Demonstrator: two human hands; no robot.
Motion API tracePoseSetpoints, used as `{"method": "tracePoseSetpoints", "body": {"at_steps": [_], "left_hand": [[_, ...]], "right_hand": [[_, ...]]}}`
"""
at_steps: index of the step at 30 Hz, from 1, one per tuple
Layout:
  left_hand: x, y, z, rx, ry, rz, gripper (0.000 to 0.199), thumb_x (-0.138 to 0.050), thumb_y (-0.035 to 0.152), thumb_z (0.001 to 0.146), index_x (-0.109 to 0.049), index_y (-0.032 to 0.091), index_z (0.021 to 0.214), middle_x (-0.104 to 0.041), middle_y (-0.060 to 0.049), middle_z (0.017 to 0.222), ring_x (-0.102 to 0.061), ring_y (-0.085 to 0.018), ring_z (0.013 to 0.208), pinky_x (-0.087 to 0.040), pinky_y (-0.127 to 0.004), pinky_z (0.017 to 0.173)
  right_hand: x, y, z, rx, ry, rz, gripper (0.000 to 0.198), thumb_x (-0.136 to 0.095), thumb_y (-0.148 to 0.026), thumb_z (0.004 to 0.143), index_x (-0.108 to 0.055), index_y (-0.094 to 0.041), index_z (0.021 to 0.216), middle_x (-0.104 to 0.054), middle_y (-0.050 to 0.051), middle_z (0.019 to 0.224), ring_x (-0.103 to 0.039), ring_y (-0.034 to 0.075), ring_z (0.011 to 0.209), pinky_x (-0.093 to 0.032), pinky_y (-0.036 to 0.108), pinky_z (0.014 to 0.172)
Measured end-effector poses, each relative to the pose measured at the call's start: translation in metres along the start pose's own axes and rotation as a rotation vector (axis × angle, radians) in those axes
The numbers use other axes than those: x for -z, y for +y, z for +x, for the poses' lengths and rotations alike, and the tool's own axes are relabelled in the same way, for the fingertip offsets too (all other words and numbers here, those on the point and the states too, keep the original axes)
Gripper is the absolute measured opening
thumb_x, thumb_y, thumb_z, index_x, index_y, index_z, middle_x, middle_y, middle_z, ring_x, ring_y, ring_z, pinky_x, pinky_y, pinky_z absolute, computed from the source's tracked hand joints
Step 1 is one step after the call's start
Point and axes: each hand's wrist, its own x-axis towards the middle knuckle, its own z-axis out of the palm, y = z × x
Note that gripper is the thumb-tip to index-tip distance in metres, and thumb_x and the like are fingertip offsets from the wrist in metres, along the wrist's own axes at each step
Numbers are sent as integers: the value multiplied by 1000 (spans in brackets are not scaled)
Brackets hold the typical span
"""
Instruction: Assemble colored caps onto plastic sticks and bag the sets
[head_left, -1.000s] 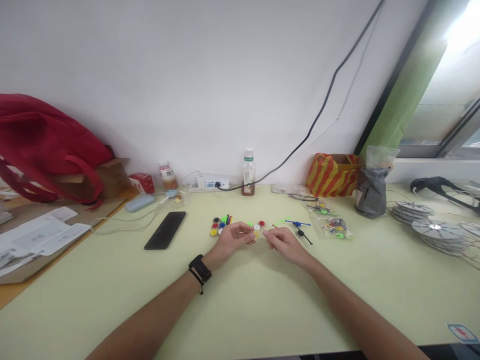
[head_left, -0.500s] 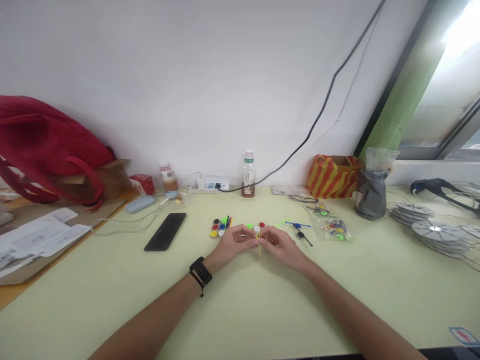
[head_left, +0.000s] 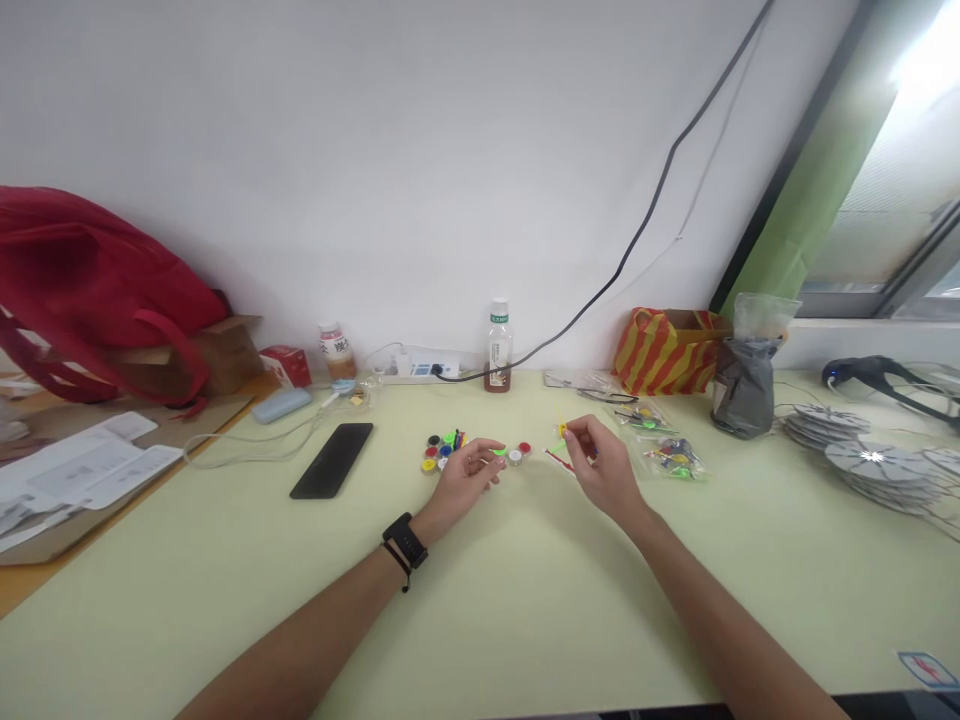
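Observation:
My right hand [head_left: 611, 475] pinches a small yellow plastic piece [head_left: 561, 429] between thumb and fingertips, a little above the table. Beneath it lie thin white, red and green plastic pieces [head_left: 556, 459], partly covered by that hand. Over the table's middle, my left hand [head_left: 466, 480] has loosely curved fingers that stand apart, with nothing visible in them. Just past its fingertips sit a green disc [head_left: 500, 453], a white disc [head_left: 514, 458] and a red disc [head_left: 525, 449]. Behind its knuckles is a cluster of coloured discs [head_left: 430, 454] with thin coloured sticks [head_left: 460, 438].
A black phone [head_left: 331, 461] lies to the left. Along the wall stand a bottle [head_left: 498, 350], a power strip [head_left: 431, 368] and a striped bag [head_left: 664, 350]. Clear bags of small parts [head_left: 671, 458] and stacked grey discs [head_left: 874, 470] lie on the right.
My hands have parted. The right hand has moved right with the yellow piece, over the thin pieces there. My left hand has let go and its fingers have opened.

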Motion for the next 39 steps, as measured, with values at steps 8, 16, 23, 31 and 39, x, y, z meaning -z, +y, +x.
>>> {"method": "tracePoseSetpoints", "body": {"at_steps": [8,16,23,31,39], "left_hand": [[-4,6,-4,-10,18,5,34,-78,44,81,-72,18,102,-67,-3,84,-61,-13,68,-48,-24,62],[-2,2,-2,-49,12,77,25,-76,37,82,-74,18,98,-69,-5,86,-63,-16,77,-49,-25,65],[-2,-4,0,-76,-28,89,26,-75,39,83,-74,17,97,-69,-5,84,-63,-16,77,-50,-26,66],[-1,-7,-1,-70,-49,121,23,-74,36,85,-74,17,98,-69,-4,86,-63,-16,78,-49,-28,71],[-1,-5,-4,-123,-64,248,22,-66,37,92,-73,18,101,-70,-6,91,-62,-18,78,-50,-30,70]], "right_hand": [[-16,18,-11,9,-551,-379,18,-50,-13,87,-50,-21,71,-61,3,74,-54,18,72,-35,28,66],[-8,19,-6,7,-601,-431,15,-52,-12,86,-48,-21,74,-63,2,76,-54,17,74,-33,27,66],[-8,12,-4,-34,-605,-471,16,-56,-12,78,-46,-21,69,-59,0,70,-51,16,71,-31,27,63],[35,9,5,-337,-757,-449,12,-62,-13,63,-54,-19,58,-62,0,65,-54,14,61,-27,25,50],[48,13,3,-432,-682,-632,15,-58,-6,71,-54,-19,65,-62,3,61,-59,15,56,-30,25,50]]}}
